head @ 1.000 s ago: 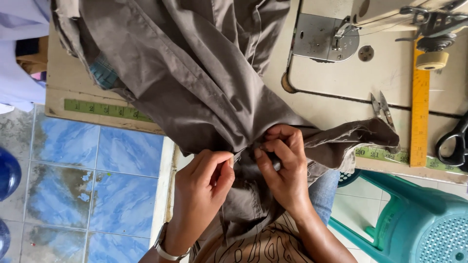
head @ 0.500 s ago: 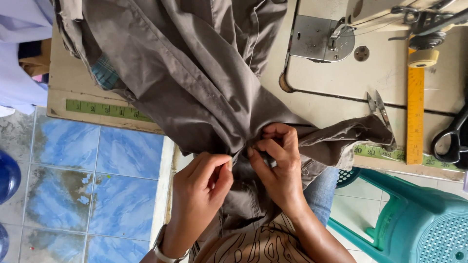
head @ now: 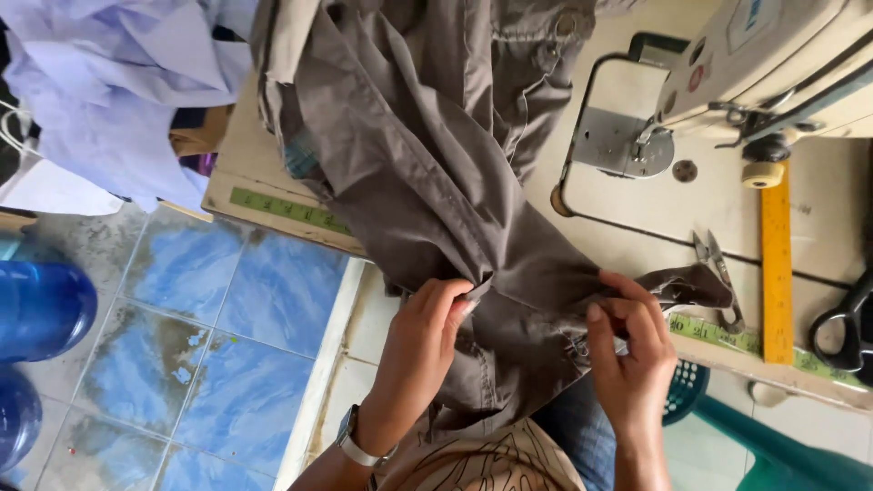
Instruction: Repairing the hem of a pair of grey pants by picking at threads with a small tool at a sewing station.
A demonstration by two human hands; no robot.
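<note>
A grey-brown garment (head: 436,173) hangs from the sewing table (head: 637,218) down onto my lap. My left hand (head: 427,336) pinches a fold of this cloth near the table's front edge. A little to the right, my right hand (head: 632,350) grips the same cloth at a seam, and a small pale tool shows between its fingers. The two hands hold the cloth stretched between them. A watch sits on my left wrist.
A sewing machine (head: 727,82) stands at the back right. Small thread snips (head: 714,264), a yellow ruler (head: 776,264), black scissors (head: 841,323) and a green tape measure (head: 727,336) lie on the table. Pale purple cloth (head: 118,82) is at left, blue containers (head: 41,309) on the tiled floor, a teal stool (head: 773,436) below right.
My hands have moved apart, stretching the cloth between them. The view has shifted, showing more of the machine and the purple cloth.
</note>
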